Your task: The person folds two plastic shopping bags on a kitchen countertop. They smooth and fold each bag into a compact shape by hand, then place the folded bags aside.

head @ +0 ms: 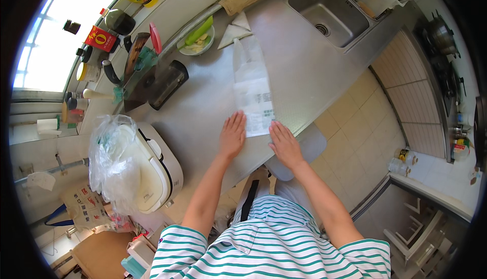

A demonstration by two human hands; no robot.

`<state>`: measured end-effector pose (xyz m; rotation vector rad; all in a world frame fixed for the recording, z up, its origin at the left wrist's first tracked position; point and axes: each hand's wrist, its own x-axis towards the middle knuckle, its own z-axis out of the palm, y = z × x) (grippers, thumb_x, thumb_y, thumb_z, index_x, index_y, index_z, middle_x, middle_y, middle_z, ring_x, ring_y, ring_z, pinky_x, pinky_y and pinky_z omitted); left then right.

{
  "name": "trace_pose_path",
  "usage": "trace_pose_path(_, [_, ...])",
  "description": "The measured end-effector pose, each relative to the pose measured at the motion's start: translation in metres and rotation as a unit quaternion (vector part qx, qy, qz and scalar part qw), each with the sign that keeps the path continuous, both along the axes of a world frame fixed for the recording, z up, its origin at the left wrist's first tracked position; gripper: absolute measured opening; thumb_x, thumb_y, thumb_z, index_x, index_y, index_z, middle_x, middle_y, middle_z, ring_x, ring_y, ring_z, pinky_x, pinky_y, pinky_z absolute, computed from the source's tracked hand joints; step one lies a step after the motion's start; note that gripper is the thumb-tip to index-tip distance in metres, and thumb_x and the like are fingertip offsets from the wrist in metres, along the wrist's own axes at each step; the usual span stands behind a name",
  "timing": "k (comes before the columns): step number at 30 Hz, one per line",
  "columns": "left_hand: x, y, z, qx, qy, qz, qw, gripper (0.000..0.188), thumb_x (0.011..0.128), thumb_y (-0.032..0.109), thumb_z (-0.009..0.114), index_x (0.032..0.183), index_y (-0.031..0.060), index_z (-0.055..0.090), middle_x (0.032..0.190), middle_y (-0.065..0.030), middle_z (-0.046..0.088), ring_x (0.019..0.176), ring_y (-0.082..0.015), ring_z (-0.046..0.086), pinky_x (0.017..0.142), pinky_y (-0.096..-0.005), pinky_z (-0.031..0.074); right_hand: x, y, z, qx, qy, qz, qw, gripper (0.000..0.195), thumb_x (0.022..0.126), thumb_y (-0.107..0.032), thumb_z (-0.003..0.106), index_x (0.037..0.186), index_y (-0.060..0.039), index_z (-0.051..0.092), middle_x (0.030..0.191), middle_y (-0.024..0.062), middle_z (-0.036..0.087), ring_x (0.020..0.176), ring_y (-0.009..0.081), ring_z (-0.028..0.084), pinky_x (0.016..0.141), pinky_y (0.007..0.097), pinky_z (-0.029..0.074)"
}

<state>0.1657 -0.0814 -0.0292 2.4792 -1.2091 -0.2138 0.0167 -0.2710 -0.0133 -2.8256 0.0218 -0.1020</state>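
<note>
A white translucent plastic bag (pixel 253 85), flattened into a long strip with green print, lies on the stainless steel counter (pixel 312 77). My left hand (pixel 233 132) rests flat along the near left edge of the strip. At its near right corner, my right hand (pixel 284 142) lies palm down with the fingers extended, touching the edge. Neither hand grips anything. Beyond the strip's far end, two flat white folded triangles (pixel 234 34), apparently of plastic bag, lie close together.
A bowl (pixel 207 47) of green pepper and garlic stands at the back. Left of it is a knife block (pixel 169 85) with knives. A white rice cooker (pixel 171 168) carries crumpled clear plastic bags (pixel 114 161). The sink (pixel 329 14) is at the far right.
</note>
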Motion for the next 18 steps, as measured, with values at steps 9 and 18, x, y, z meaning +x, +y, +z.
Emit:
trace_pose_path(9, [0.009,-0.001,0.011,-0.014,-0.028,-0.170,0.985,0.048,0.077,0.003,0.057,0.125,0.0033,0.057,0.145,-0.0077,0.047,0.139,-0.0270,0.037,0.115,-0.0444,0.029,0.051,0.027,-0.002,-0.200,-0.060,0.074,0.975,0.033,0.082,-0.016,0.056,0.107,0.0028,0.065,0.117,0.0191,0.061,0.113,0.0328,0.054,0.090,0.0374,0.048])
trace_pose_path(18, [0.019,-0.016,0.047,-0.027,-0.010,-0.199,0.980,0.047,0.071,0.005,0.062,0.118,0.0033,0.061,0.139,-0.0098,0.053,0.132,-0.0252,0.046,0.111,-0.0429,0.036,0.037,-0.012,-0.013,-0.013,-0.121,0.084,0.989,0.028,0.080,-0.011,0.061,0.106,0.0001,0.064,0.118,0.0117,0.063,0.115,0.0253,0.058,0.089,0.0357,0.052])
